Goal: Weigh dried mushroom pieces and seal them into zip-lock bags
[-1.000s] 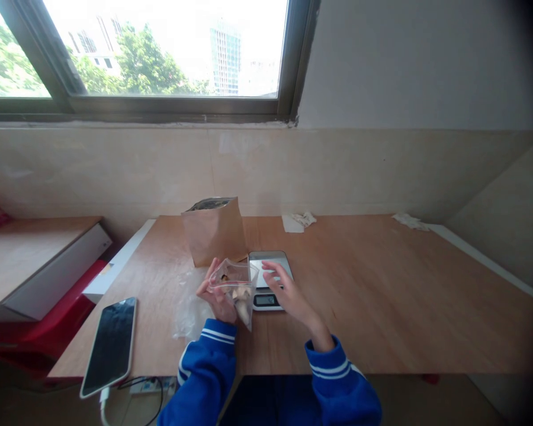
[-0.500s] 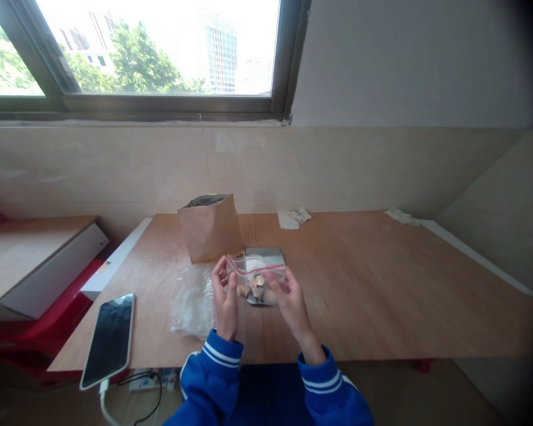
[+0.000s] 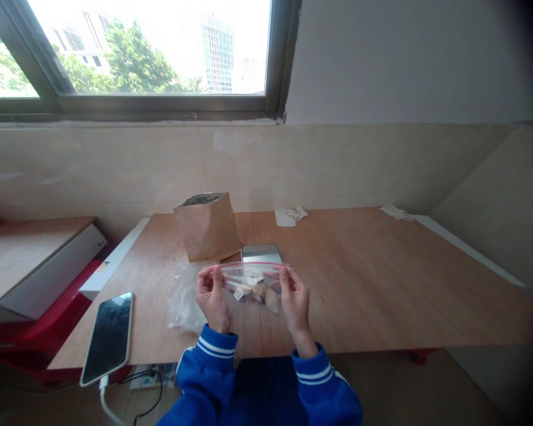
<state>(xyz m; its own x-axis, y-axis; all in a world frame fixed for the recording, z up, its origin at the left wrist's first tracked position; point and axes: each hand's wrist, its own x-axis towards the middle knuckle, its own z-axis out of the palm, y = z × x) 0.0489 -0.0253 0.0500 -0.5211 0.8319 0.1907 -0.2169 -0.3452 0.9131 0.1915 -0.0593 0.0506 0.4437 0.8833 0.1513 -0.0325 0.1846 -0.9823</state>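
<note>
Bag [image 3: 253, 287] pulled flat | left hand [image 3: 211, 296], right hand [image 3: 295, 299] pinch its corners | wooden table [image 3: 359, 278], window [image 3: 160, 53]

The clear plastic zip bag [image 3: 249, 274] had a red strip along its top and beige pieces [image 3: 263, 293] inside. The blue fabric sleeves [image 3: 209, 370] bore white stripes.

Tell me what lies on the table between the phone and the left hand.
In the head view, a crumpled heap of clear plastic lies between the phone and the left hand, which pinches the zip bag.
</note>
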